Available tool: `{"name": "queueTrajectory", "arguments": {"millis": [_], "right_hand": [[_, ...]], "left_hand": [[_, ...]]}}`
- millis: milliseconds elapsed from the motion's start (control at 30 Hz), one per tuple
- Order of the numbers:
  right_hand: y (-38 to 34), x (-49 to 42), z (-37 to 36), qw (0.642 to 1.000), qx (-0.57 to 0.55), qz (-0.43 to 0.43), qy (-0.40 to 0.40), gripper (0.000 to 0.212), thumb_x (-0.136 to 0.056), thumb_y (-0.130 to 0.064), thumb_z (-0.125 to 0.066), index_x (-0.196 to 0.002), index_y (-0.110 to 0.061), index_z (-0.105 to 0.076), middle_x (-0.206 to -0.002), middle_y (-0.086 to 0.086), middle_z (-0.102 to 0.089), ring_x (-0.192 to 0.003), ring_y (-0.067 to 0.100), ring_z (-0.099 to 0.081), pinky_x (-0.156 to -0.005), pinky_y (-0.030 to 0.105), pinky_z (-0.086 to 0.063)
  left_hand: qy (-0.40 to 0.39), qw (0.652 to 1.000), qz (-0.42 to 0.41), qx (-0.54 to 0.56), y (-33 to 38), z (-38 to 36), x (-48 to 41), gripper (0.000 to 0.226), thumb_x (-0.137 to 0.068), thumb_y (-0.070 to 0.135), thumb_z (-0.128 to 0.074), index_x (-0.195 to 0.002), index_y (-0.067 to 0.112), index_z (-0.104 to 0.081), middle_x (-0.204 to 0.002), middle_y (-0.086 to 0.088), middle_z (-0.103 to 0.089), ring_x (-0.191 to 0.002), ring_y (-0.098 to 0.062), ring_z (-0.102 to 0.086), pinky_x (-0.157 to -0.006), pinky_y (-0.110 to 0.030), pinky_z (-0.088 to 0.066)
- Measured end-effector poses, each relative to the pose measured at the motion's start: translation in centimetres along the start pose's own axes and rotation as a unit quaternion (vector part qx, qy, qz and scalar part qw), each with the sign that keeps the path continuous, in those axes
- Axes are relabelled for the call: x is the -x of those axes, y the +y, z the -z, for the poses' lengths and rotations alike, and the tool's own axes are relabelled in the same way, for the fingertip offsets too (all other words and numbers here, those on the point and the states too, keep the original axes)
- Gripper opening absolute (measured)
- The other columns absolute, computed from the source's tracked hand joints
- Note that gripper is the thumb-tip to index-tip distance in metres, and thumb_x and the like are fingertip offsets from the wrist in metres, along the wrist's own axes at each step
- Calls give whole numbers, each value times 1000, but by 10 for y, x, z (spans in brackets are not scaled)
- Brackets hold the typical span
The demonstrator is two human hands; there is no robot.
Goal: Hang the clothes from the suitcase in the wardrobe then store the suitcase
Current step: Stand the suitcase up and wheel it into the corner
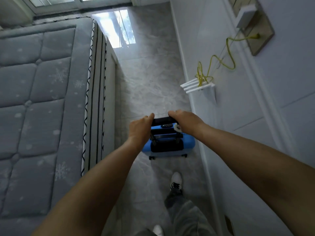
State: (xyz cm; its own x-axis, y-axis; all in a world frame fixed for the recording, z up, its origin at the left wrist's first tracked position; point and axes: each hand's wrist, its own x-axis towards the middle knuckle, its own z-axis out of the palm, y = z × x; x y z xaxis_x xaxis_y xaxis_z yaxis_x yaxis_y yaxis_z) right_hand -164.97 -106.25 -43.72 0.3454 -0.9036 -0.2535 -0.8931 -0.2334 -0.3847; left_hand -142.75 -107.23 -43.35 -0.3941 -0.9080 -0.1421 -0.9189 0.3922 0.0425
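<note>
One suitcase (188,143), blue with black trim, stands upright on the grey marbled floor tiles (150,86), in the aisle between the bed and the white panelled wall (238,116). It sits closer to the wall side. Two of its wheels (151,157) show at the near lower edge, resting on the tiles. One black pull handle (162,120) is extended above the case on two rails.

Two hands are in view, both on that handle. The left hand (139,129) grips the left end and the right hand (185,120) grips the right end. On each hand the fingers are curled over the bar and clamped on it. The fingertips lie on the far side and are hidden. A short stretch of bare handle shows between the hands. Both forearms are bare.

One mattress (37,99), grey and quilted with a snowflake print, fills the left of the view.

On the wall, one white router (210,92) carries four antennas (192,85) pointing out over the aisle. One yellow cable (219,60) loops from the router up to one socket plate (259,36). One white adapter (245,16) sits at the plate's upper end.

Two white shoes are visible: one (176,181) just behind the suitcase, one (157,229) at the bottom edge, partly cut off.
</note>
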Motion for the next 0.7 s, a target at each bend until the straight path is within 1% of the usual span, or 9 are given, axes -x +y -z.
{"name": "queueTrajectory", "arguments": {"millis": [100,167,267,333,400,467,533,633,700], "right_hand": [[13,-40,20,1000,0,8,3,40,-83,1,-58,-118,-16,-50,-104,16,-58,-86,39,-62,-65,40,-46],[23,-61,30,1000,7,10,14,40,-84,2,-57,-118,-18,-49,-103,14,-57,-85,38,-63,-64,37,-42],[37,-92,45,999,17,2,28,44,-82,6,-57,-119,-17,-50,-101,14,-56,-84,38,-63,-63,39,-45],[45,-111,54,999,26,-5,40,45,-82,7,-57,-121,-15,-51,-101,14,-56,-83,38,-63,-62,40,-45],[52,-130,62,998,29,-10,47,44,-82,7,-56,-120,-15,-50,-101,15,-56,-82,39,-62,-61,39,-42],[61,-157,72,998,29,-13,49,41,-82,7,-55,-116,-16,-49,-98,14,-55,-79,38,-61,-60,37,-39],[69,-187,82,999,22,-15,48,43,-80,7,-55,-114,-18,-49,-96,12,-55,-78,37,-61,-59,38,-42],[80,-234,96,999,25,-10,34,43,-79,7,-58,-109,-21,-46,-95,8,-56,-78,33,-61,-61,39,-47],[86,-254,107,999,18,-9,26,41,-79,6,-60,-105,-21,-45,-95,7,-57,-77,32,-61,-63,43,-52]], "left_hand": [[12,1000,8,4,-17,2,-44,31,-82,7,-67,-99,23,-47,-78,2,-64,-57,-26,-62,-53,-35,-50],[14,1000,4,4,-25,3,-67,35,-80,11,-72,-98,24,-45,-75,4,-62,-55,-24,-61,-55,-35,-52],[24,1000,-9,-1,-35,6,-104,36,-78,11,-74,-100,25,-48,-77,4,-63,-57,-24,-64,-57,-31,-46],[30,999,-9,-12,-41,10,-130,36,-78,9,-73,-101,25,-50,-78,4,-65,-59,-25,-65,-56,-30,-41],[40,999,-11,-26,-49,14,-153,34,-78,10,-72,-99,24,-51,-75,4,-65,-55,-23,-63,-54,-28,-36],[42,999,-14,-32,-61,19,-182,30,-80,11,-72,-98,24,-51,-72,5,-64,-51,-21,-60,-54,-27,-33],[49,998,-23,-26,-75,23,-208,27,-83,12,-70,-97,24,-51,-72,5,-64,-49,-20,-56,-55,-28,-32],[57,998,-24,-7,-98,28,-248,27,-83,11,-69,-96,24,-49,-72,6,-62,-48,-19,-44,-54,-29,-31],[63,998,-28,-2,-106,33,-266,27,-82,10,-68,-96,23,-49,-74,5,-63,-50,-20,-45,-55,-30,-30]]}}
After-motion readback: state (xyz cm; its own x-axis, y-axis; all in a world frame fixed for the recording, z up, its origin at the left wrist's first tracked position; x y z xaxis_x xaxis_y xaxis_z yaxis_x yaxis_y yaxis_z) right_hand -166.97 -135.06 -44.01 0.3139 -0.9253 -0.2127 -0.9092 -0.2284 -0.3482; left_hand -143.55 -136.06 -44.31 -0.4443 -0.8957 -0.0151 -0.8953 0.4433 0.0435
